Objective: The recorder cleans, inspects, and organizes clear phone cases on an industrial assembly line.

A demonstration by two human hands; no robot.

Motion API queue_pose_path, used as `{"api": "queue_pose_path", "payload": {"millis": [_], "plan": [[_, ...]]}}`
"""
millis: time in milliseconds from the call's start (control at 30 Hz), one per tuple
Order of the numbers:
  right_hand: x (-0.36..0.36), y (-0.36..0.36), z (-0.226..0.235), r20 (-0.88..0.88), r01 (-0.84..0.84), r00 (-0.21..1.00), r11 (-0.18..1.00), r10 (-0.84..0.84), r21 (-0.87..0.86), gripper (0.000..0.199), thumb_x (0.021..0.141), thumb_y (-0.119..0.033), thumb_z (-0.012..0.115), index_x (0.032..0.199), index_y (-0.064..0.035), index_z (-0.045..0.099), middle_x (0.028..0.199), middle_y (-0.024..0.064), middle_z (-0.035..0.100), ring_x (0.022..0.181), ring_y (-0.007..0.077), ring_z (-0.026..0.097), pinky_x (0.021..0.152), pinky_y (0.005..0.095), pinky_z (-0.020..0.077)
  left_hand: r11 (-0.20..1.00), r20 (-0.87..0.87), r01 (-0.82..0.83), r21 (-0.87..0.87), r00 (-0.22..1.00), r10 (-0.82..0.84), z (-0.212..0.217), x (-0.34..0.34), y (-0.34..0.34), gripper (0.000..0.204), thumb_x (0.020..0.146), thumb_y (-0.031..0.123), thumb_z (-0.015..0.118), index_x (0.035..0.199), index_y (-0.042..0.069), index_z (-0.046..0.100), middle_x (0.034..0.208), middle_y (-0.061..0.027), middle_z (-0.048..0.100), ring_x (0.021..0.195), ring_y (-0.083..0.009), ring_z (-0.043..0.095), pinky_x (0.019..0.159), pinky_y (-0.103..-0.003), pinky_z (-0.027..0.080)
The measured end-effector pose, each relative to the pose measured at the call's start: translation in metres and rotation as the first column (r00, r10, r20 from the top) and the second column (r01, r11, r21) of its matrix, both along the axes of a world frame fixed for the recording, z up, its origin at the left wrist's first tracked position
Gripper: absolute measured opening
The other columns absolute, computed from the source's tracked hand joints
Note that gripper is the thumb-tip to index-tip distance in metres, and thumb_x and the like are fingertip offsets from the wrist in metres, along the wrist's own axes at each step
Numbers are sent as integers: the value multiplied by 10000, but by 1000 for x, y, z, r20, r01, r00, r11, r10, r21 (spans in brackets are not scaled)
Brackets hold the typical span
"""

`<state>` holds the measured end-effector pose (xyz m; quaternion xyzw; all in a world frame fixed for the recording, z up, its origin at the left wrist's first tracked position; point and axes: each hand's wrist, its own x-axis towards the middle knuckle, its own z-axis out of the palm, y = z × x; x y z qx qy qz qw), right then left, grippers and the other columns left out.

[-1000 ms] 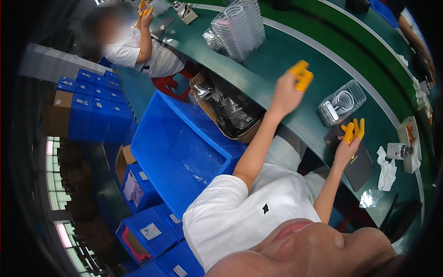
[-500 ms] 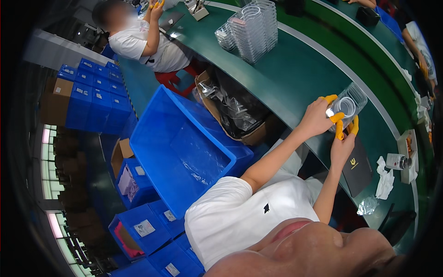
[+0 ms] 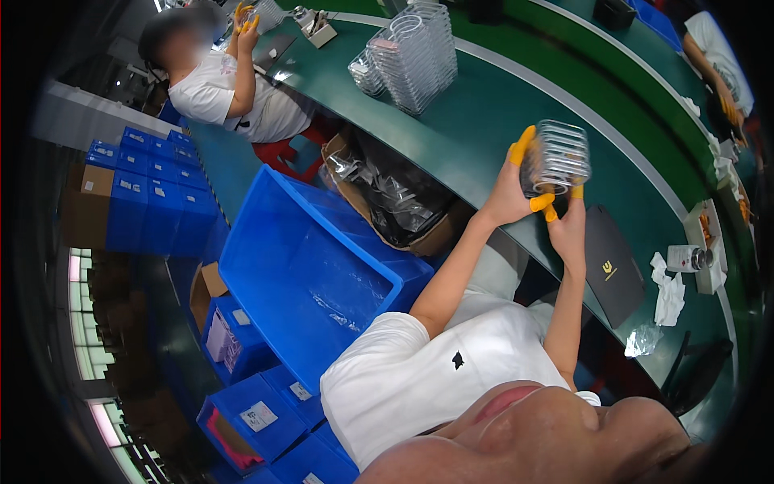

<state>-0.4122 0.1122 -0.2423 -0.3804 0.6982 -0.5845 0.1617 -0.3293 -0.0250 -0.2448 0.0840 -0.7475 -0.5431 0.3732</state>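
Left hand (image 3: 506, 194) and right hand (image 3: 567, 226), both in orange finger cots, are closing around a clear plastic container (image 3: 555, 157), lifting it above the green tabletop (image 3: 484, 121). Black pouch (image 3: 611, 262) lying just right of the right hand; blue bin (image 3: 310, 270) sitting below-left.

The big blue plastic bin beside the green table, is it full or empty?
Nearly empty: the big blue plastic bin shows its bare floor, with only a thin clear plastic film lying inside.

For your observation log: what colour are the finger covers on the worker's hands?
Yellow-orange finger covers, head view.
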Motion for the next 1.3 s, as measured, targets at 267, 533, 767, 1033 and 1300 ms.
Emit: {"api": "queue_pose_path", "payload": {"millis": [267, 533, 767, 1033, 1300], "plan": [[6, 1, -1, -138, 49, 990, 994, -34, 101, 708, 800, 86, 627, 1471, -12, 422, 1391, 245, 521, 1310, 419, 488, 1095, 421, 394, 968, -71, 104, 228, 993, -90, 1, 1, 0, 1047, 690, 122, 897, 1534, 25, 286, 1333, -139, 586, 1236, -256, 583, 1059, -369, 454], [4, 2, -3, -247, 57, 968, 998, -48, 27, 711, 805, 71, 642, 1474, -33, 426, 1396, 217, 526, 1286, 409, 503, 1066, 437, 427, 983, 3, 27, 183, 1000, -28, 2, 5, 4, 707, 675, 144, 924, 1246, 29, 524, 1132, -102, 697, 1037, -216, 685, 912, -337, 535], [5, 2, -4, -146, 129, 984, 972, -101, 195, 670, 816, 20, 667, 1448, -22, 449, 1317, 232, 575, 1234, 419, 533, 1042, 447, 442, 992, 11, -49, 114, 999, 48, -13, -6, 0, 691, 678, 212, 933, 1205, 6, 537, 1109, -119, 709, 1002, -247, 704, 875, -349, 540], [6, 1, 3, -179, 143, 978, 970, -109, 194, 626, 813, 21, 642, 1415, 8, 471, 1293, 247, 587, 1230, 421, 534, 1045, 457, 439, 998, 131, -20, 54, 991, 13, -6, -3, 2, 655, 679, 181, 922, 1191, 26, 544, 1094, -108, 721, 984, -221, 710, 854, -331, 546], [10, 0, 6, -164, 139, 981, 967, -105, 215, 645, 820, 5, 659, 1436, -13, 468, 1307, 229, 584, 1237, 413, 532, 1045, 451, 440, 985, 43, -89, 149, 996, 83, -2, 1, 3, 697, 661, 202, 939, 1213, 27, 549, 1094, -105, 716, 1003, -218, 702, 876, -337, 539]]}}
